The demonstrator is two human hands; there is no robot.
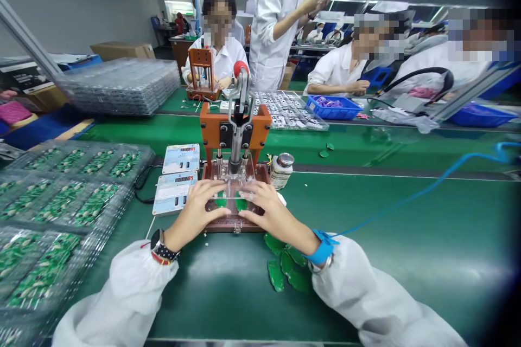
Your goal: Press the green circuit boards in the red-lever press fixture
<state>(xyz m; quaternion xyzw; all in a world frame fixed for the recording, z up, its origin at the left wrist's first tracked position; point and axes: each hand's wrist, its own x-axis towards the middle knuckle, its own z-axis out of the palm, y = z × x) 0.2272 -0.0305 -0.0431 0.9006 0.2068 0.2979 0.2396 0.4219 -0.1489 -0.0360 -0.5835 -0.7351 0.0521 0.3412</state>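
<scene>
Both hands are at a press fixture (234, 222) with an orange frame, a metal toggle clamp and a red knob. My left hand (198, 203) curls round a small green circuit board (220, 200) on the fixture's bed, fingers at its far end and thumb at its near end. In the same way my right hand (264, 205) holds a second green circuit board (241, 204) beside it. A clear plate sits at the fingertips and partly hides the contact. Several loose green boards (275, 275) lie by my right wrist, which wears a blue strap (321, 246).
Clear trays of green boards (95, 203) stand at left. Two counter boxes (175, 192) and a lidded jar (281, 171) flank the press. A blue cord (411, 195) crosses the right side. Across the green bench are stacked trays (122, 87), a blue bin (336, 107) and several co-workers.
</scene>
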